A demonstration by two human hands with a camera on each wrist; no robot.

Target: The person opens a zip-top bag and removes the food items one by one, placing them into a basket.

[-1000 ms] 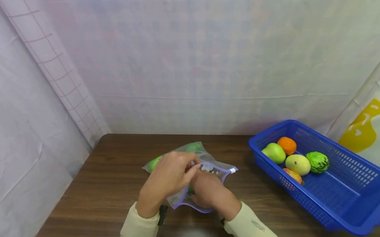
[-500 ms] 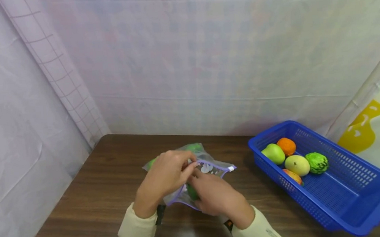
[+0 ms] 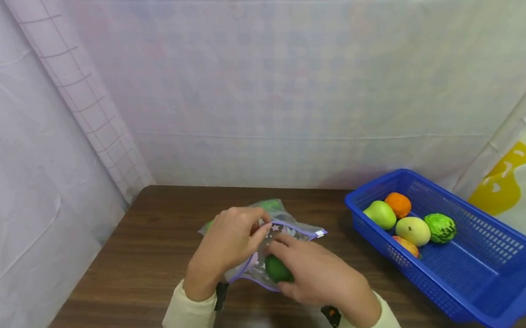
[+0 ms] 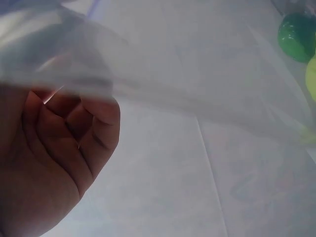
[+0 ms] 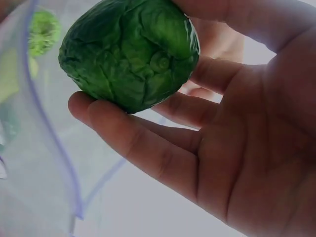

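My left hand (image 3: 232,241) pinches the rim of a clear zip bag (image 3: 288,216) with a purple zip, its mouth open toward me. In the right wrist view, my right hand (image 5: 256,123) holds a dark green toy cabbage (image 5: 131,54) with leafy folds, its fingers curled under and around it. From the head view, the cabbage (image 3: 278,271) sits at the bag's mouth, in front of the zip line. Inside the bag's far end lies a green toy piece (image 3: 270,205); a light green one (image 3: 209,225) is mostly hidden by my left hand.
A blue basket (image 3: 477,265) stands on the right of the brown table (image 3: 126,272). It holds a green pear (image 3: 380,215), an orange (image 3: 398,204), a pale yellow fruit (image 3: 413,231), a green ridged piece (image 3: 440,227) and an orange-red fruit (image 3: 407,246). White curtains (image 3: 283,77) hang behind.
My right hand has drawn back out of the bag, toward the lower right, bringing the toy cabbage to the mouth. My left hand has stayed on the bag's rim.
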